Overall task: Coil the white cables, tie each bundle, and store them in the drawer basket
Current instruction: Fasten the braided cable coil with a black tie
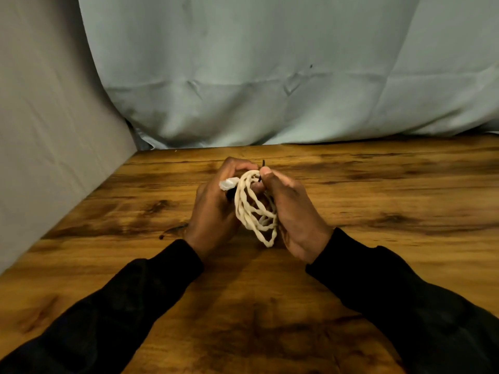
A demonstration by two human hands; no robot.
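A coiled white cable (253, 209) hangs in several loops between my two hands, above the middle of the wooden table (378, 206). My left hand (216, 209) grips the top of the bundle, and a white plug (228, 183) sticks out over its knuckles. My right hand (291, 211) curls around the right side of the coil, its thumb and fingers pinching a thin black tie (262, 166) at the top of the loops. The tie's end pokes up above the fingers. No drawer or basket is in view.
A second thin black tie (172, 230) lies on the table just left of my left wrist. Grey cloth (54, 130) hangs along the table's left edge and pale blue cloth (270, 76) along its back edge.
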